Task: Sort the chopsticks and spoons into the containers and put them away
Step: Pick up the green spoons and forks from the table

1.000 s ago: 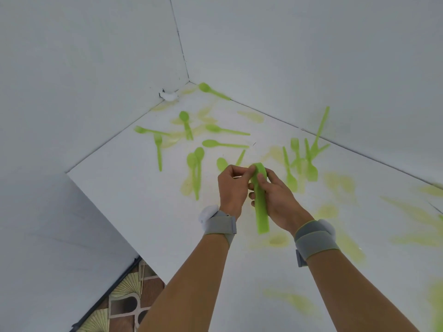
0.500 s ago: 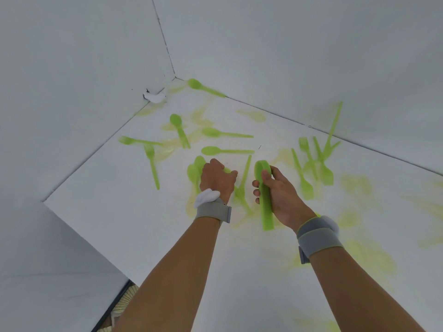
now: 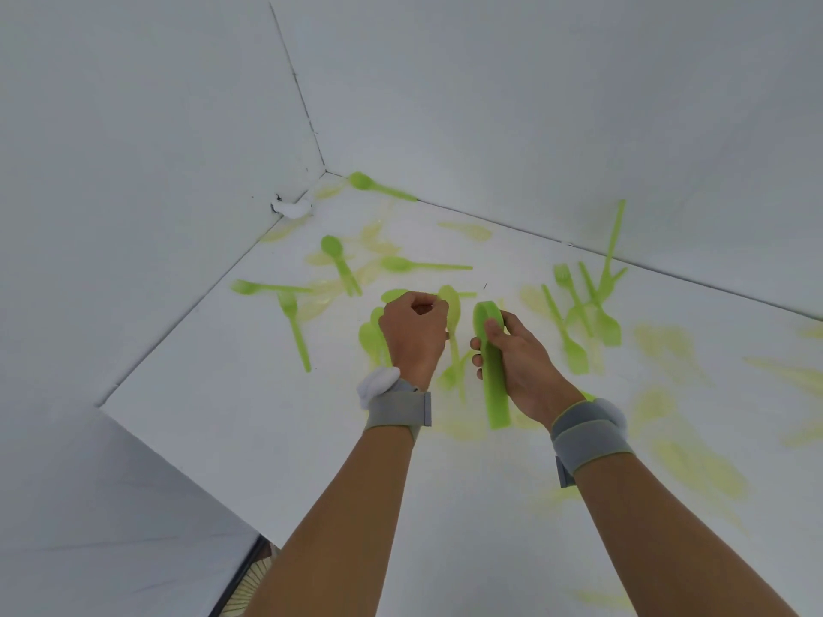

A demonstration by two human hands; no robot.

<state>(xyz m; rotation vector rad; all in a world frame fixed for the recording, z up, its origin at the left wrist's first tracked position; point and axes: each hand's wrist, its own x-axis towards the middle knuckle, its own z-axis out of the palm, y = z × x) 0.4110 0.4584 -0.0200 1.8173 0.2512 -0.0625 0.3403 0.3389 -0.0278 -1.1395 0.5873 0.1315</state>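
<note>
My right hand [image 3: 516,354] grips a long, flat green container [image 3: 495,385], holding it upright above the white table [image 3: 222,416]. My left hand [image 3: 412,334] is curled just left of it and pinches a pale green spoon [image 3: 450,305], which is blurred; its bowl sticks out past the fingers. Several more green spoons lie flat on the table, one [image 3: 418,264] behind my hands and one [image 3: 378,187] in the far corner. Two spoons [image 3: 372,338] lie partly hidden behind my left hand.
Green forks lie at the left [image 3: 294,322] and in a cluster at the right [image 3: 579,313]. White walls [image 3: 534,104] close the table in at the back and left. The table's near-left edge drops to a patterned floor [image 3: 249,585]. Yellowish-green smears mark the tabletop.
My left hand went down to the table among the spoons and has come back up with a spoon in its fingers. My right hand has kept hold of the green container.
</note>
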